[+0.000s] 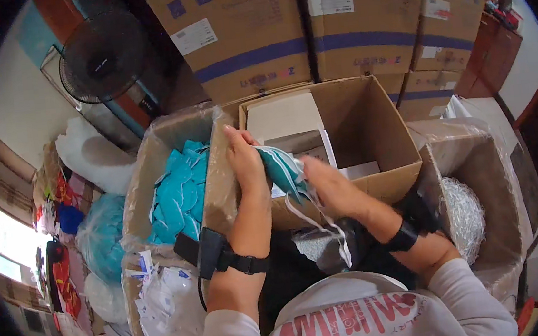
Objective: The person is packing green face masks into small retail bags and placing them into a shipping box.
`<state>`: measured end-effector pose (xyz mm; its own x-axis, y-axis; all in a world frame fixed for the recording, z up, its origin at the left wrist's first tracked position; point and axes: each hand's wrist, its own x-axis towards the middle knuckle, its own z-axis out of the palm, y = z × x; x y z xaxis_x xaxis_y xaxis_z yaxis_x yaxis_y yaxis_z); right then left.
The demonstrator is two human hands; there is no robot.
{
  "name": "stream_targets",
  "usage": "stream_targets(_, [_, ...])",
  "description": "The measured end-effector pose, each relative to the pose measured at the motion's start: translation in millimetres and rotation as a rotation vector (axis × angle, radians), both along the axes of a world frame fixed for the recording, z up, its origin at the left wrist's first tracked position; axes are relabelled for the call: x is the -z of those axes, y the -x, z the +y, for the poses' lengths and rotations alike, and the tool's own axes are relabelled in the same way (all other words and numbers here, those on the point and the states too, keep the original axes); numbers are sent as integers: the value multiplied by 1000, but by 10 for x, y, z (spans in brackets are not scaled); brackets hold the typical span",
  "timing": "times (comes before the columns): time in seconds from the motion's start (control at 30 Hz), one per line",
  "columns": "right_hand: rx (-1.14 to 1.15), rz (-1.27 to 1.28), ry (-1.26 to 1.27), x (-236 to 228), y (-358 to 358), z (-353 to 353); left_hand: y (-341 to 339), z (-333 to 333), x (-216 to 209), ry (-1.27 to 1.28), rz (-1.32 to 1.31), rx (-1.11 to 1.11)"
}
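Observation:
Over the front edge of a cardboard box (343, 203), both hands hold what looks like a small stack of folded teal face masks (280, 167) with white edges. My left hand (247, 159) is closed on their left end. My right hand (329, 185), slightly blurred, is closed on the right end, near the white straps. White elastic straps (326, 224) dangle below it toward my lap. Inside the box are white cartons (285, 116). To the left, a plastic-lined box (135, 181) holds a heap of similar teal masks (181, 192).
At lower left, another lined box holds white printed packets (169, 307). A lined box (506, 210) at right contains a bundle of thin white strands (464, 220). Stacked cartons (365, 22) stand behind. A black fan (103, 57) and stuffed plastic bags (103, 232) are at left.

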<state>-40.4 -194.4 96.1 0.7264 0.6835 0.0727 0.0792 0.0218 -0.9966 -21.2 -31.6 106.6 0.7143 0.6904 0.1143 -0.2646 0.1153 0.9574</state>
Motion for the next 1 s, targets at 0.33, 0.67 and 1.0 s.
stream_targets(0.33, [105, -220, 243, 436, 288, 21, -14, 155, 225, -44, 27, -225])
stream_targets(0.67, [23, -756, -143, -213, 332, 302, -72, -222, 580, -146, 250, -32])
stream_targets(1.0, [-474, -396, -164, -316, 889, 142, -657, 587, 710, 401, 67, -391])
